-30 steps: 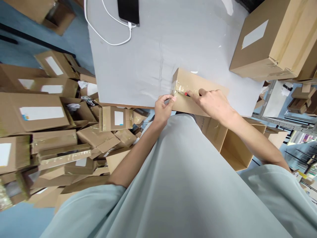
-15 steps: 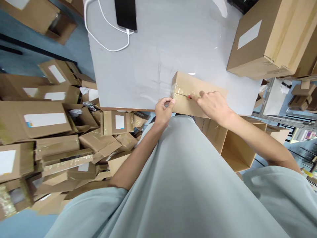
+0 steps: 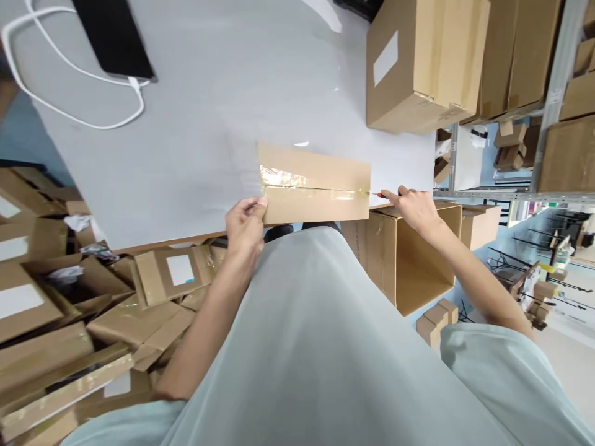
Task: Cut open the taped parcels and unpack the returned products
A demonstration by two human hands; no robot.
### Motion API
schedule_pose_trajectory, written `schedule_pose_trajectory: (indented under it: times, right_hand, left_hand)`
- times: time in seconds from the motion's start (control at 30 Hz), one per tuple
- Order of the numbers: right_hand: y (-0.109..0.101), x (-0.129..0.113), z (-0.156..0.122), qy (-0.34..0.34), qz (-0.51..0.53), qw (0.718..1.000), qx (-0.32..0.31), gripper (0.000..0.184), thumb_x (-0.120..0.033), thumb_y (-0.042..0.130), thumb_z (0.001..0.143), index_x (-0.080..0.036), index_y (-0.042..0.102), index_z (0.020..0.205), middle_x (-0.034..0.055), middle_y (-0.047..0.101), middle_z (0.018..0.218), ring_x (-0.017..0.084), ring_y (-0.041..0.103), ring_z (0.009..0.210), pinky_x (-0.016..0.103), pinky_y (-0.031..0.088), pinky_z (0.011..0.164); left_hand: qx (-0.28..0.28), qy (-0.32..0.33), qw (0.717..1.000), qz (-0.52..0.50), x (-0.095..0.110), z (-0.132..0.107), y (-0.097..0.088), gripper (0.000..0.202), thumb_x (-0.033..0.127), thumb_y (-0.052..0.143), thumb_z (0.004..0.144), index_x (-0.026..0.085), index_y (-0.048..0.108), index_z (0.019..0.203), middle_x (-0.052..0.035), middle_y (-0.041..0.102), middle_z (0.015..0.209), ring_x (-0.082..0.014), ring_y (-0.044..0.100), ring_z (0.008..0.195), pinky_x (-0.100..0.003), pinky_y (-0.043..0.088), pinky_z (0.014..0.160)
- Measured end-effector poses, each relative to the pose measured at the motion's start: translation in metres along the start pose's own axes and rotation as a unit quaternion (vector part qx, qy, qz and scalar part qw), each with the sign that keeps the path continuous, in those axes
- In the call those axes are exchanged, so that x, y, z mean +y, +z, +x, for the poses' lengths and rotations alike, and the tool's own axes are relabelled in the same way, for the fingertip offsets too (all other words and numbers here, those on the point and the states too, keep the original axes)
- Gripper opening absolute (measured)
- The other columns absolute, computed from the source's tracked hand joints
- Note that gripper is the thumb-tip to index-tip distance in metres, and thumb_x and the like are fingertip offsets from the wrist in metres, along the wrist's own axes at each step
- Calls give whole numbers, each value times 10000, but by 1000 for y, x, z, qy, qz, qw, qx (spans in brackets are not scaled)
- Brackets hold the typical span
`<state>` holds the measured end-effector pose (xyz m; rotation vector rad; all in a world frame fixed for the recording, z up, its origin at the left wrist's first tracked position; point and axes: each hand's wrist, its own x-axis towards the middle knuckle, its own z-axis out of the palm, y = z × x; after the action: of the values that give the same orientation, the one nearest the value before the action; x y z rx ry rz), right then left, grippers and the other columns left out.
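A taped cardboard box [image 3: 316, 207] lies at the table's near edge, its top seam running left to right under clear tape. My left hand [image 3: 245, 228] pinches the box's left end between thumb and fingers. Just past the right end is my right hand [image 3: 415, 209], closed around a small red-handled cutter [image 3: 382, 195]. The cutter's thin tip points left, close to the end of the seam; whether it touches the box I cannot tell. Most of its handle is hidden in my fingers.
On the grey table [image 3: 195, 148] lie a black phone [image 3: 114, 40] and its white cable [image 3: 116, 124]. A large carton [image 3: 418, 68] stands at the back right. Below the table are an open carton [image 3: 421, 266] and a heap of cardboard boxes [image 3: 139, 322] on the left.
My right hand has drawn the cutter rightward along the seam to beyond the box's right end. A dark slit now runs along the tape. The view has shifted right.
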<state>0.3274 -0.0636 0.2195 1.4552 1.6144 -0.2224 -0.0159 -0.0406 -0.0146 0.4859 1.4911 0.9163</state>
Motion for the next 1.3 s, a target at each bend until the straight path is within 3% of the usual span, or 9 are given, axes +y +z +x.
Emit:
schedule_pose_trajectory:
  times: [0.3, 0.37, 0.47, 0.53, 0.7, 0.83, 0.97, 1.13, 1.3]
  right_hand:
    - [62, 44, 10, 60, 251, 958, 128, 339, -369, 588, 1144, -288, 777, 1413, 99, 794, 1126, 205, 671, 808, 302, 335, 705]
    - [86, 46, 33, 112, 428, 886, 141, 272, -431, 721, 1063, -205, 831, 1167, 71, 787, 996, 200, 648, 788, 295, 362, 711]
    - [114, 21, 84, 144, 736, 657, 80, 360, -511, 853, 925, -181, 744, 827, -5, 685, 721, 161, 586, 676, 280, 416, 685]
    - [119, -11, 117, 121, 815, 566, 34, 451, -619, 849, 885, -188, 724, 847, -24, 666, 664, 147, 569, 612, 275, 446, 644]
    - [102, -70, 156, 43, 877, 476, -37, 634, -794, 857, 782, -198, 685, 916, -23, 667, 608, 141, 587, 558, 263, 468, 560]
    - [90, -48, 156, 32, 900, 434, -24, 648, -737, 945, 694, -199, 698, 957, -54, 643, 602, 120, 576, 549, 244, 468, 542]
    - [77, 20, 140, 55, 881, 462, 86, 584, -659, 969, 668, -179, 773, 936, -45, 642, 602, 131, 568, 541, 270, 477, 539]
    - [54, 93, 115, 87, 771, 599, 199, 472, -657, 899, 787, -209, 751, 809, -18, 633, 631, 188, 624, 590, 313, 492, 548]
    - [44, 101, 108, 150, 601, 742, 256, 467, -600, 774, 960, -243, 631, 696, 34, 675, 714, 216, 588, 690, 358, 484, 690]
  left_hand:
    - [64, 35, 997, 35, 9, -1, -5, 559, 677, 963, 688, 240, 674, 884, -17, 686, 906, -189, 643, 860, -316, 580, 787]
    - [86, 36, 994, 51, 18, 4, -14, 568, 679, 959, 691, 236, 656, 876, -6, 672, 893, -179, 644, 858, -309, 582, 809]
    - [119, 6, 990, 78, 35, 13, -27, 525, 623, 969, 699, 237, 643, 842, 9, 658, 835, -174, 632, 842, -295, 572, 795]
    - [141, -16, 986, 88, 49, 17, -33, 459, 531, 978, 723, 230, 647, 824, 15, 653, 787, -168, 622, 821, -284, 558, 777]
    - [180, -34, 977, 112, 74, 17, -32, 373, 383, 979, 715, 191, 691, 853, 7, 683, 747, -140, 601, 742, -272, 513, 734]
    - [177, -43, 975, 126, 74, 14, -10, 397, 398, 980, 686, 189, 730, 912, -12, 735, 795, -159, 627, 789, -288, 514, 772]
    - [134, -59, 979, 141, 51, 22, 40, 363, 394, 961, 689, 200, 747, 909, 2, 741, 798, -163, 637, 834, -313, 522, 880]
    - [39, -86, 980, 176, 7, 33, 130, 271, 373, 938, 708, 207, 743, 798, -23, 735, 730, -216, 650, 829, -422, 545, 945]
    - [-40, -68, 977, 200, -4, 28, 174, 315, 410, 994, 652, 213, 779, 770, -90, 819, 812, -333, 735, 956, -537, 576, 1030]
